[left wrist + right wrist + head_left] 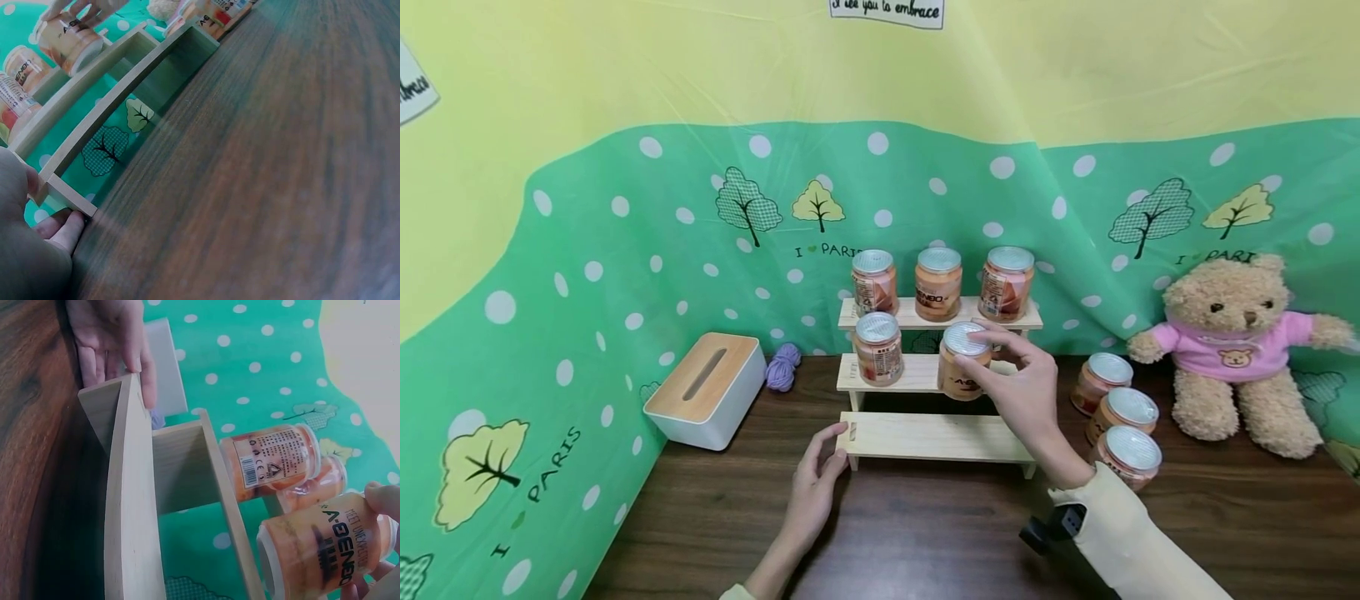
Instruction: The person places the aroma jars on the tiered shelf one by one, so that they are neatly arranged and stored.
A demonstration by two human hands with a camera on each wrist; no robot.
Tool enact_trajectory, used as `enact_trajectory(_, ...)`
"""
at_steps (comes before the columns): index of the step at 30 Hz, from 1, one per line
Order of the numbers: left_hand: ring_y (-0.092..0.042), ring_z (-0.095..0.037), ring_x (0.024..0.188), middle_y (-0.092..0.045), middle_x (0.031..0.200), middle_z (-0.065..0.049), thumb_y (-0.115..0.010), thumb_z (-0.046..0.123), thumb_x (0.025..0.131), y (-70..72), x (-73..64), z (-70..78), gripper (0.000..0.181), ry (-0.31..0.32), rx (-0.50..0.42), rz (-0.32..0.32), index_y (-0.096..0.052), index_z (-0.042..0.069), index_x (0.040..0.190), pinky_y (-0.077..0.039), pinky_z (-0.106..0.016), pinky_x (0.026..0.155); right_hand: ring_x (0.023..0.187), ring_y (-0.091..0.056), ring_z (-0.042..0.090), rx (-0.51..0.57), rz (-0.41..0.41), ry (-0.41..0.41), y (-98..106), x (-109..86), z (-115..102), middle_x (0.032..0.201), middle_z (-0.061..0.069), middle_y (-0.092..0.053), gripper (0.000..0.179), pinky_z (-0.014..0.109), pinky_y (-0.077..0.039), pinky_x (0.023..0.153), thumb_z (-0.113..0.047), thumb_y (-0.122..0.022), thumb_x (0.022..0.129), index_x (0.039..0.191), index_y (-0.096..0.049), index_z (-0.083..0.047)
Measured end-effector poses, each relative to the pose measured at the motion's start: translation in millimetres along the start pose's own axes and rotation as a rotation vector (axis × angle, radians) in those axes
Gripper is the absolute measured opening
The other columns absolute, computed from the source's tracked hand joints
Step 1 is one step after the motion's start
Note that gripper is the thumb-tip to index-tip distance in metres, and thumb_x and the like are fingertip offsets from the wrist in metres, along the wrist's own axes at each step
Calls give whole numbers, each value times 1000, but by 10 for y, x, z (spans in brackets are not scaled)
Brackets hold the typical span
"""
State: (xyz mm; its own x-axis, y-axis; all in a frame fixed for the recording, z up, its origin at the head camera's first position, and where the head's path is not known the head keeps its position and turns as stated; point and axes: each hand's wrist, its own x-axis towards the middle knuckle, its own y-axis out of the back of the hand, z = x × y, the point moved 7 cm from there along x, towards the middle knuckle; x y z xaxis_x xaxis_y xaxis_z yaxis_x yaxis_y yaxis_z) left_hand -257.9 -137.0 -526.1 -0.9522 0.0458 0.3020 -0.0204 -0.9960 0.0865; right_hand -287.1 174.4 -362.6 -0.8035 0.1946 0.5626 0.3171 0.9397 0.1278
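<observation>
In the head view my right hand (pixel 1018 387) grips an orange-labelled jar (pixel 964 375) with a clear lid, thumb and fingers around its upper part. The jar is tilted at the middle step of a three-step wooden rack (pixel 932 435); the right wrist view shows its base close to the edge of that step. Beside it on the middle step stands another jar (pixel 878 354). My left hand (pixel 812 479) holds the left end of the lowest step, with fingers at the board's top and side in the left wrist view.
Three jars stand on the top step, including a middle jar (pixel 938 287). More jars, such as the front jar (pixel 1126 460), stand right of the rack near a teddy bear (pixel 1234 354). At left are a tissue box (pixel 706 392) and purple yarn (pixel 783 368).
</observation>
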Motion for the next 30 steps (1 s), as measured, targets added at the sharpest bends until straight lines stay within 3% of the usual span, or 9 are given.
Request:
enact_trajectory(5, -66, -18, 122, -59, 155, -21, -59, 26, 116, 7, 3, -7, 40, -13, -14, -10, -61, 9, 153, -58, -26, 97, 119, -66, 9, -10, -6, -26, -76, 24, 43, 144, 9, -74, 31, 24, -55, 88, -7, -94, 89, 119, -85, -5)
enact_trajectory(14, -67, -21, 123, -56, 158, -25, -58, 18, 116, -14, -11, 81, 39, 46, -4, -5, -59, 4, 153, -57, -27, 99, 128, -63, 13, -5, -1, -35, -180, 78, 115, 144, 12, -73, 33, 20, -55, 91, -7, -95, 88, 120, -84, -3)
enact_trajectory(20, -66, -16, 124, -59, 157, -19, -57, 22, 118, 11, 14, -60, 39, 3, 12, -12, -59, 9, 154, -58, -27, 98, 123, -56, 14, 9, 8, -23, -243, 96, 131, 142, 17, -64, 36, 21, -52, 95, -7, -95, 88, 122, -82, 0)
enact_trajectory(24, -67, -16, 122, -59, 155, -20, -58, 25, 117, 7, 9, -36, 40, -19, -1, -14, -60, 8, 153, -58, -26, 96, 118, -56, 13, 22, 10, -17, -283, 93, 137, 133, 15, -63, 38, 22, -52, 97, -7, -95, 89, 123, -81, -1)
enact_trajectory(30, -66, -16, 120, -58, 156, -23, -58, 14, 116, -13, -3, 66, 39, 98, -9, 7, -59, 5, 153, -57, -25, 100, 118, -54, 14, 4, 1, -19, -348, 107, 144, 131, 15, -62, 39, 38, -53, 102, -12, -96, 89, 124, -81, -3)
